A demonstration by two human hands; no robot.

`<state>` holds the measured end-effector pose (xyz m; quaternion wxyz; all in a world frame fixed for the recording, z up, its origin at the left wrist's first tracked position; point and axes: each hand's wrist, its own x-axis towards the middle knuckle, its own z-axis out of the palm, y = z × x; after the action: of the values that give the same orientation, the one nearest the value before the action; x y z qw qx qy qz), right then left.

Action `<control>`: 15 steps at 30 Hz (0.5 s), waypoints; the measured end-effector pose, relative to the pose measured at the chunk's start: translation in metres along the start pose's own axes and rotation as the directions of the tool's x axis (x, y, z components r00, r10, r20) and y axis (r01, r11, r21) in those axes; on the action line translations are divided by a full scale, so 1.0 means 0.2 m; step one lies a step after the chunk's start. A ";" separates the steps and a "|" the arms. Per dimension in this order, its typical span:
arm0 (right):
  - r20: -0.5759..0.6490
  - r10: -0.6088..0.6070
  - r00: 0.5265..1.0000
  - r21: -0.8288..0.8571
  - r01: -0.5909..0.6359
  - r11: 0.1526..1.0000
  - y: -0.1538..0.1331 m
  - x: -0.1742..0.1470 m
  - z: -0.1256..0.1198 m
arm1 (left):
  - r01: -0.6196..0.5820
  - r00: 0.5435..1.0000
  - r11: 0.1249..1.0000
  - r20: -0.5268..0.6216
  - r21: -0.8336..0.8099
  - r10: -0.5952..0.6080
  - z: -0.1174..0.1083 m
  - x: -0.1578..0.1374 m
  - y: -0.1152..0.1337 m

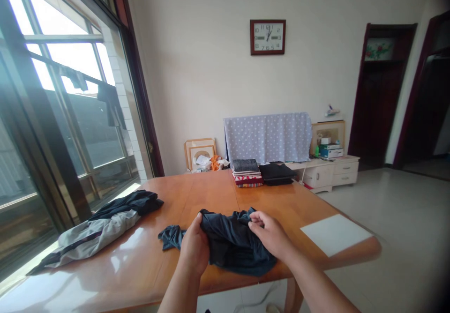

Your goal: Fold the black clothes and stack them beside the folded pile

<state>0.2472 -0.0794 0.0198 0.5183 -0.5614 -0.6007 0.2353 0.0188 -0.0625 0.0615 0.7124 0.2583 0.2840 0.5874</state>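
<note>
A dark blue garment, crumpled so that its exact kind is unclear, lies partly on the wooden table near the front edge. My left hand grips its upper left edge, thumb on top. At its upper right, my right hand pinches the cloth between thumb and fingers. One bunched end of the garment trails on the table to the left of my left hand. The fabric between my hands is raised and sags toward me.
Grey and dark clothes lie heaped by the window. At the table's far edge sit a folded stack of clothes and folded black clothes. A white sheet rests at the right. Behind stands a low cabinet.
</note>
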 end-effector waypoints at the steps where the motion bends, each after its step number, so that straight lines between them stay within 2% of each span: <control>1: 0.023 -0.024 0.999 -0.072 0.026 0.997 0.02 -0.01 0.01 | 0.007 1.000 1.000 0.010 -0.023 -0.007 0.01 0.00 0.01; 4: 0.121 -0.046 0.992 -0.232 0.073 0.970 0.07 -0.04 0.03 | -0.047 0.999 0.998 0.002 -0.049 0.047 0.00 0.00 0.03; 6: 0.191 -0.031 0.981 -0.237 0.077 0.969 0.07 -0.04 0.04 | -0.121 0.993 0.992 -0.001 -0.040 0.121 -0.02 0.01 0.05; 7: 0.198 -0.015 0.980 -0.193 0.054 0.980 0.06 -0.04 0.04 | -0.156 0.988 0.987 0.001 -0.035 0.156 -0.04 0.02 0.05; 9: 0.136 0.060 0.989 0.005 -0.061 0.998 0.03 -0.02 0.02 | -0.216 0.976 0.976 0.004 -0.026 0.216 -0.08 0.04 0.07; 12: 0.045 0.191 0.981 0.342 -0.195 0.919 -0.05 0.02 -0.02 | -0.262 0.965 0.965 -0.005 -0.021 0.262 -0.11 0.05 0.10; 13: 0.038 0.193 0.981 0.377 -0.193 0.906 -0.08 0.03 -0.04 | -0.272 0.962 0.962 -0.012 -0.023 0.272 -0.11 0.05 0.11; 15: 0.075 0.120 0.990 0.309 -0.138 0.941 -0.11 0.03 -0.05 | -0.284 0.959 0.958 -0.020 -0.028 0.283 -0.10 0.05 0.12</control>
<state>0.2469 -0.0834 0.0446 0.5677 -0.5035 -0.5316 0.3763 -0.0105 -0.0474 0.0626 0.6225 0.2810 0.2407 0.6896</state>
